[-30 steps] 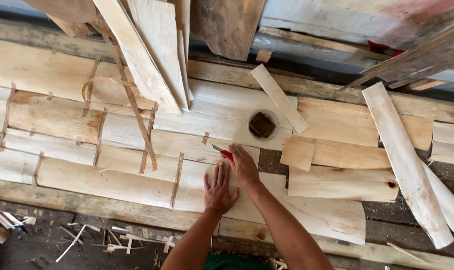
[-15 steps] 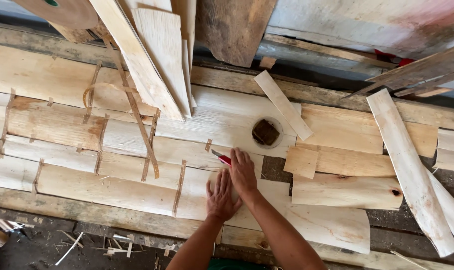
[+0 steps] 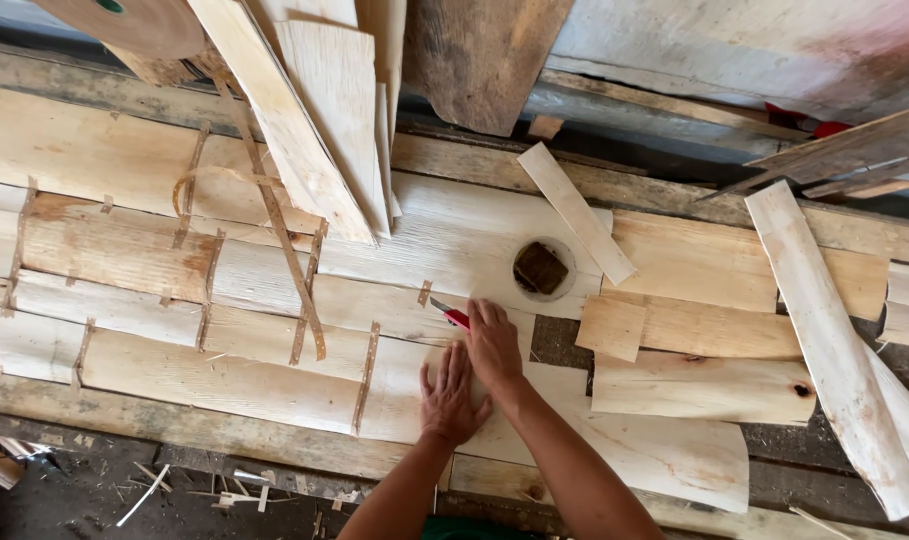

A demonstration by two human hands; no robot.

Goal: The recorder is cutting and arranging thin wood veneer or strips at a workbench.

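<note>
The right hand [image 3: 493, 338] hides most of the red knife [image 3: 453, 316].

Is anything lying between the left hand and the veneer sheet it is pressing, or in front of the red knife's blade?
Nothing visible. The left hand lies flat, directly on the veneer sheet. The right hand holds the red knife, its tip on bare wood; the nearest tape strip sits just above it.

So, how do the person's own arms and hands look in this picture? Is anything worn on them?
Both forearms are bare, with no sleeves in view. The left hand and the right hand wear no gloves, and no rings, watch or bracelet can be seen. A bit of green clothing shows at the bottom edge.
</note>
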